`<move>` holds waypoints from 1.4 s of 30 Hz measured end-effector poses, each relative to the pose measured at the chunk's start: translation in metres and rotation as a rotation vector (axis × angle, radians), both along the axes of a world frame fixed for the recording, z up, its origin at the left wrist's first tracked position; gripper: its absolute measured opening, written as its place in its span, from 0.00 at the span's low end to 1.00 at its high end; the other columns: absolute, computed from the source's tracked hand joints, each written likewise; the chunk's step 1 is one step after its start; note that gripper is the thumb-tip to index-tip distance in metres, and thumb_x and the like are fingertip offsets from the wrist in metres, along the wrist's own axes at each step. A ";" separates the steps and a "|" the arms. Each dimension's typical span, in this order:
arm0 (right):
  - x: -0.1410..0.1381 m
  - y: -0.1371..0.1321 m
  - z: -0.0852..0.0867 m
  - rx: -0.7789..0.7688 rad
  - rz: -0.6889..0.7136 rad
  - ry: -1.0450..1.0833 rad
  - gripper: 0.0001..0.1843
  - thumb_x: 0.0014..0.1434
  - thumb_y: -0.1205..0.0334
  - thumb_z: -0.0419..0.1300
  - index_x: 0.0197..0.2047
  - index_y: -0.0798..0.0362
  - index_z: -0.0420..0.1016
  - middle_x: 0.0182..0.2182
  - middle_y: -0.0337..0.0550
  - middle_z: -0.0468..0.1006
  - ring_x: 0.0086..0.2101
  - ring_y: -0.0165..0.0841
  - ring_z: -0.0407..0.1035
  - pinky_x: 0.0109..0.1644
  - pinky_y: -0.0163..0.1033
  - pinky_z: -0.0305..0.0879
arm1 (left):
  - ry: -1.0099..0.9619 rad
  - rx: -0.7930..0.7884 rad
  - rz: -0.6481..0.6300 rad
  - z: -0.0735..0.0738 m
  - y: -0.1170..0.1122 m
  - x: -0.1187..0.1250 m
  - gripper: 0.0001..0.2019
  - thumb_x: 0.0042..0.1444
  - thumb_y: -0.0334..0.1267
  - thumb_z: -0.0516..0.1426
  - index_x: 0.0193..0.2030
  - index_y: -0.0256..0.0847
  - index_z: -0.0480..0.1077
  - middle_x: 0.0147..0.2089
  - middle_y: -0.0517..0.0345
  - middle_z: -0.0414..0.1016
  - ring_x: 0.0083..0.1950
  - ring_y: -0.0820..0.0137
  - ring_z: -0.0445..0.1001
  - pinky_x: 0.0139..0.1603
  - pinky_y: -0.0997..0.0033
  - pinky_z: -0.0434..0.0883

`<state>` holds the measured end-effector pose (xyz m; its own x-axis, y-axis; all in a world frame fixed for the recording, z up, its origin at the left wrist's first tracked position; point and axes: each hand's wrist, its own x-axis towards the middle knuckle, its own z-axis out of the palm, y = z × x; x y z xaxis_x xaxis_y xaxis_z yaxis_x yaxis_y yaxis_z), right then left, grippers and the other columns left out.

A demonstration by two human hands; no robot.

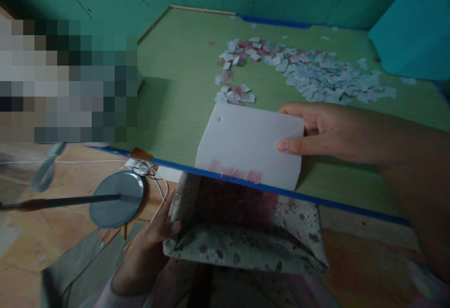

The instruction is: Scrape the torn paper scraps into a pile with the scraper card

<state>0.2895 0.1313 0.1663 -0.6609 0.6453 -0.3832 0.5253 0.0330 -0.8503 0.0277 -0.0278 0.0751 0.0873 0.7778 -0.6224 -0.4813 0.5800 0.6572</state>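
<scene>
My right hand (pixel 316 132) grips a white plastic scraper sheet (pixel 249 134) by its right side, thumb on top. The sheet lies tilted over the table's front edge, and a few pinkish paper pieces (pixel 255 176) rest along its lower side. Below that edge, my left hand (pixel 149 247) holds the left rim of a patterned cloth-lined container (pixel 242 251). Reddish pieces (pixel 239 200) show inside it, partly hidden by the table. A small group of white and pink pieces (pixel 234 94) touches or lies just behind the sheet's far edge.
On the green tabletop (pixel 176 55) a long pile of small white and pink paper pieces (pixel 326 76) spreads toward the right. A turquoise panel (pixel 415 36) stands at the far right. On the floor at left are a round grey base (pixel 117 200) with a pole and white cables (pixel 161 191).
</scene>
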 end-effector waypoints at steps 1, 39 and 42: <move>0.000 0.000 0.000 0.005 -0.004 -0.005 0.10 0.54 0.58 0.56 0.37 0.53 0.61 0.31 0.36 0.73 0.31 0.27 0.70 0.30 0.31 0.65 | -0.008 0.004 0.002 0.000 0.000 0.001 0.30 0.41 0.36 0.58 0.55 0.51 0.64 0.41 0.64 0.80 0.50 0.56 0.71 0.45 0.64 0.70; -0.008 -0.035 0.013 0.498 0.027 -0.106 0.05 0.54 0.56 0.54 0.30 0.48 0.63 0.21 0.31 0.68 0.21 0.24 0.62 0.20 0.31 0.52 | -0.017 0.083 0.029 -0.002 0.006 0.008 0.25 0.42 0.36 0.58 0.51 0.48 0.68 0.40 0.61 0.80 0.46 0.56 0.74 0.42 0.64 0.72; -0.006 -0.029 0.013 0.469 -0.301 0.045 0.09 0.51 0.54 0.57 0.37 0.44 0.65 0.28 0.30 0.71 0.27 0.26 0.67 0.26 0.30 0.59 | -0.018 0.062 0.001 -0.004 0.003 0.006 0.22 0.41 0.37 0.59 0.48 0.46 0.72 0.38 0.58 0.81 0.44 0.54 0.75 0.42 0.61 0.72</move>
